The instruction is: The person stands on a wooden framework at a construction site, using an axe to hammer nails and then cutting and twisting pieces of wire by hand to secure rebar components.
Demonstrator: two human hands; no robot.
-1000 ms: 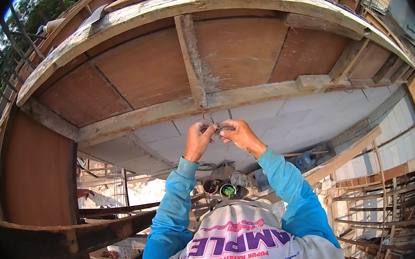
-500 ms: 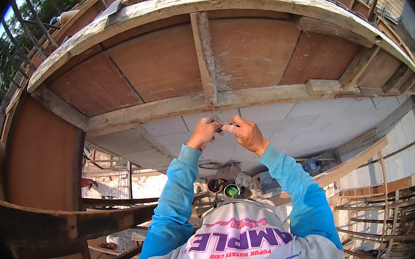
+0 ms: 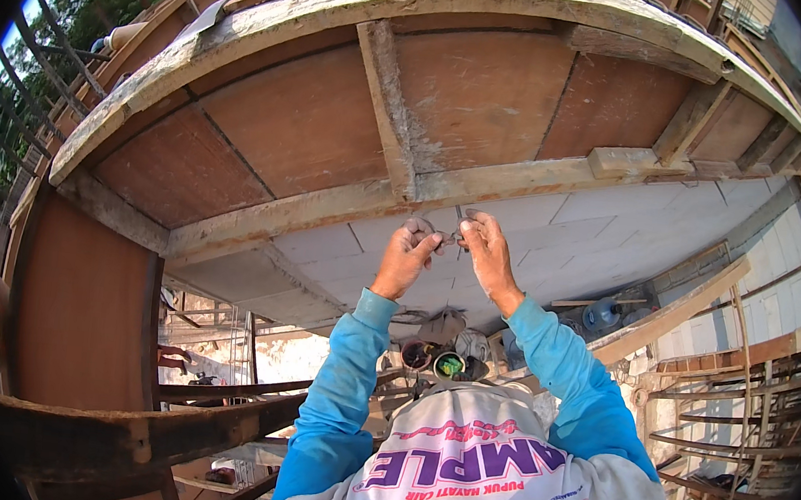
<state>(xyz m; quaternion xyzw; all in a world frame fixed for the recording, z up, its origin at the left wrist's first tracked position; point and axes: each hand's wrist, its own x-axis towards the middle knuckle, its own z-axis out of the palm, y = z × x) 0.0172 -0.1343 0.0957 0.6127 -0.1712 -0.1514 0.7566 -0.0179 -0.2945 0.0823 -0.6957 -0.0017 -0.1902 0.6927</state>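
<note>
Both hands are raised close together just below the lower wooden beam [image 3: 317, 211] of a formwork panel, in front of a pale block wall [image 3: 577, 214]. My left hand [image 3: 408, 251] has its fingers bent and pinched, with the tips turned toward the right hand. My right hand [image 3: 489, 257] also pinches, thumb against forefinger. Between the fingertips is something small, thin and dark, too small to name. An upright wooden batten [image 3: 387, 104] ends on the beam just above the hands.
Brown plywood panels [image 3: 478, 94] fill the formwork above. Two small buckets [image 3: 448, 365] stand below, one with green stuff inside. A clear blue bottle [image 3: 601, 316] lies to the right. Curved dark timbers [image 3: 210, 425] cross at lower left, and wooden poles [image 3: 729, 446] at right.
My right hand has turned more upright, its fingers now pointing up. My left hand has shifted slightly right and down. The fingertips stay close together.
</note>
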